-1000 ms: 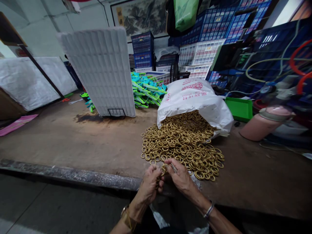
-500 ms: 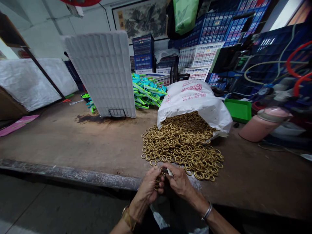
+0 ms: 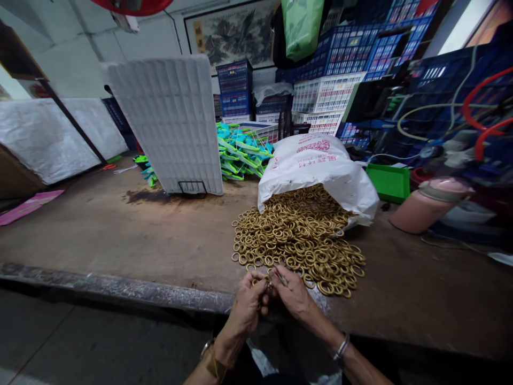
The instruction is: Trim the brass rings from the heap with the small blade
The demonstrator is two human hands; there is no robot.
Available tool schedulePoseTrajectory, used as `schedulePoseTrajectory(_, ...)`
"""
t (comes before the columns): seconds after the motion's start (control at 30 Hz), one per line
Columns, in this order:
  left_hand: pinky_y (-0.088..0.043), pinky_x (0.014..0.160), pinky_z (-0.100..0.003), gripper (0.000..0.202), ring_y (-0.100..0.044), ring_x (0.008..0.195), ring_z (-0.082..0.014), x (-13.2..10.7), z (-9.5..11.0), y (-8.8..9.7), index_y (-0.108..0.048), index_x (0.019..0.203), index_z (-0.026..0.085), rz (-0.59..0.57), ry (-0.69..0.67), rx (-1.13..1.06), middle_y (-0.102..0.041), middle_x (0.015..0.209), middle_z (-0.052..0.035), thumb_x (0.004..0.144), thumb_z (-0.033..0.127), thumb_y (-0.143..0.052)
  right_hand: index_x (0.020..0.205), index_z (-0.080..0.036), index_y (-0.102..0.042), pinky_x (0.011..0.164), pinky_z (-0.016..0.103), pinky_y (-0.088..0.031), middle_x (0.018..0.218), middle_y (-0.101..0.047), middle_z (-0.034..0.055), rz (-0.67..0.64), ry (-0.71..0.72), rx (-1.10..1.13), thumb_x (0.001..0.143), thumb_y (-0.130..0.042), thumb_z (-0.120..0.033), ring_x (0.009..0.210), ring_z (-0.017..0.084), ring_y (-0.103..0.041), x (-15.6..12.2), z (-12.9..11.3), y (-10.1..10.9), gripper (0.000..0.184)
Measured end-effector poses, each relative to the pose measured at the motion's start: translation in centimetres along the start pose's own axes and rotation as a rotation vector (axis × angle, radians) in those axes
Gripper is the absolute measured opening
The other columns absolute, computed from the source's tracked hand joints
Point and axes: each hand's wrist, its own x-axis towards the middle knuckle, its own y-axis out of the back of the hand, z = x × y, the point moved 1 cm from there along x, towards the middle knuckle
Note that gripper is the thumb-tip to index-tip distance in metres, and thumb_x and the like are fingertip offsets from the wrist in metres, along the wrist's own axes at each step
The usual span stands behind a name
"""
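head view: left hand [image 3: 247,303] and right hand [image 3: 295,295] each grip closed on brass rings [image 3: 267,282].

The light is rather dim, soft and even. The brightest place is an opening [image 3: 459,24] at the top right, burnt out to white. The brass rings [image 3: 298,235] give small golden glints, and a soft shadow lies under the white sack [image 3: 320,171]. Straight lines bend near the edges, and the corners look stretched and slightly blurred.
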Motion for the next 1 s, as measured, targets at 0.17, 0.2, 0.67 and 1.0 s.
schedulePoseTrajectory(0.17,-0.026,0.034,-0.014,0.024,-0.035,0.034,-0.0037,0.0,-0.3,0.0,-0.047,0.074,0.018,0.036,-0.116,0.182,-0.050,0.046,0.0063,0.067,0.037,-0.061,0.066,-0.019,-0.049,0.044,0.019,-0.033,0.048,-0.047,-0.0060,-0.002,-0.155,0.204,0.077,-0.042,-0.047,0.042,0.008,-0.039,0.2,0.4,-0.1,0.031)
schedulePoseTrajectory(0.2,-0.026,0.034,-0.014,0.024,-0.034,0.033,-0.0037,0.0,-0.4,0.0,-0.048,0.075,0.019,0.035,-0.122,0.192,-0.048,0.045,0.0070,0.067,0.037,-0.061,0.066,-0.019,-0.049,0.043,0.019,-0.032,0.047,-0.046,-0.0063,0.005,-0.174,0.222,0.076,-0.043,-0.046,0.041,0.007,-0.038,0.2,0.3,-0.1,0.030)
schedulePoseTrajectory(0.67,-0.026,0.032,-0.013,0.032,-0.035,0.035,-0.0026,-0.2,-0.3,0.0,-0.046,0.076,0.018,-0.038,-0.037,0.161,-0.047,0.053,0.0065,0.068,0.047,-0.059,0.065,-0.019,-0.049,0.052,0.021,-0.039,0.056,-0.051,-0.0036,0.032,-0.115,0.199,0.073,-0.048,-0.042,0.054,0.011,-0.047,0.2,-0.4,0.3,0.025)
schedulePoseTrajectory(1.0,-0.027,0.033,-0.013,0.033,-0.035,0.037,-0.0021,-0.4,-0.6,0.3,-0.043,0.074,0.018,-0.079,-0.057,0.089,-0.048,0.059,0.0056,0.070,0.047,-0.057,0.066,-0.018,-0.049,0.050,0.020,-0.038,0.055,-0.051,-0.0033,0.002,-0.150,0.225,0.077,-0.041,-0.044,0.051,0.010,-0.047,0.1,-0.4,0.4,0.029)
